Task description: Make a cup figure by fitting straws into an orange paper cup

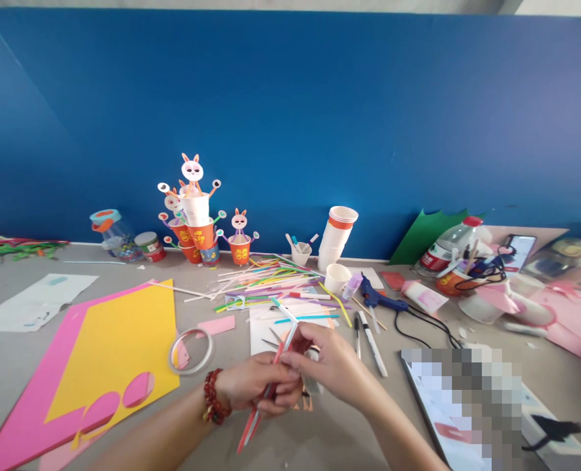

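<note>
My left hand [268, 386], with a dark red bead bracelet [213, 398] at the wrist, is closed around a few red and white drinking straws [248, 433]. Their lower ends stick out below the fist, and their upper parts slant up to the right. My right hand [322, 360] pinches a white straw [289, 332] close to its bend. From there a short pale end [283, 307] tips up to the left. The fingers partly hide the straws. Behind the hands, scissors blades [272, 339] show on a white sheet [261, 324].
Many coloured straws [271, 278] lie behind the hands. Rabbit-faced paper cups [203, 237] and a cup stack [337, 239] stand by the blue wall [290, 131]. Left lie yellow paper [123, 333] and a tape roll [208, 356]; right, a glue gun [381, 297] and a tablet-like screen [432, 405].
</note>
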Motion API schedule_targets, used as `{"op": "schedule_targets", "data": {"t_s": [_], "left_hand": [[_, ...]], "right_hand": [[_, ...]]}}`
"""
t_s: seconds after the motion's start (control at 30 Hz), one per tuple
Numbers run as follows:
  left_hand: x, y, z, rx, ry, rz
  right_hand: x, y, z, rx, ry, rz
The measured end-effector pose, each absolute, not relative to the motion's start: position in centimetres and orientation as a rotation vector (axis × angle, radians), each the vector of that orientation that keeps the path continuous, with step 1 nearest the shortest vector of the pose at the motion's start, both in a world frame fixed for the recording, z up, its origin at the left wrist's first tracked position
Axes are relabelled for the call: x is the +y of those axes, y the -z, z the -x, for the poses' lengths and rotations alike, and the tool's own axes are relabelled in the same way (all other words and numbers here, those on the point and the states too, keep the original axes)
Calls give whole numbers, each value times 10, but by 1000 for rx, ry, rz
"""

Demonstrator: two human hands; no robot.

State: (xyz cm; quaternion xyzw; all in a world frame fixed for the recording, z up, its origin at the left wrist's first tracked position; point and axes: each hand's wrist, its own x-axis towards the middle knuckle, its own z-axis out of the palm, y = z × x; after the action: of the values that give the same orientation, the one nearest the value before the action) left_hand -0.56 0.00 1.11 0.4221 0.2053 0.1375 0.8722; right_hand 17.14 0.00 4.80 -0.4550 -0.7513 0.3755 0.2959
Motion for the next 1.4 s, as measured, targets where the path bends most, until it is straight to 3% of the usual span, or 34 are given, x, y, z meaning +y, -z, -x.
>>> {"op": "schedule_targets", "data": {"t_s": [0.53,0.8,0.93,1.13,1.4], "left_hand": [[4,-41,26,641,-67,-968],[6,-56,16,841,37,-995],[8,-61,16,844,58,-999],[11,-67,19,745,125,-1007],[7,-70,18,819,198,-1124]], "right_hand": [[8,-38,-174,-1981,-1154,878],[4,-22,-165,-1718,-1188,923],[-1,-24,-168,-1630,-829,879],[-10,-38,-180,-2011,-241,618],[-9,-49,-180,-2267,-287,720]]}}
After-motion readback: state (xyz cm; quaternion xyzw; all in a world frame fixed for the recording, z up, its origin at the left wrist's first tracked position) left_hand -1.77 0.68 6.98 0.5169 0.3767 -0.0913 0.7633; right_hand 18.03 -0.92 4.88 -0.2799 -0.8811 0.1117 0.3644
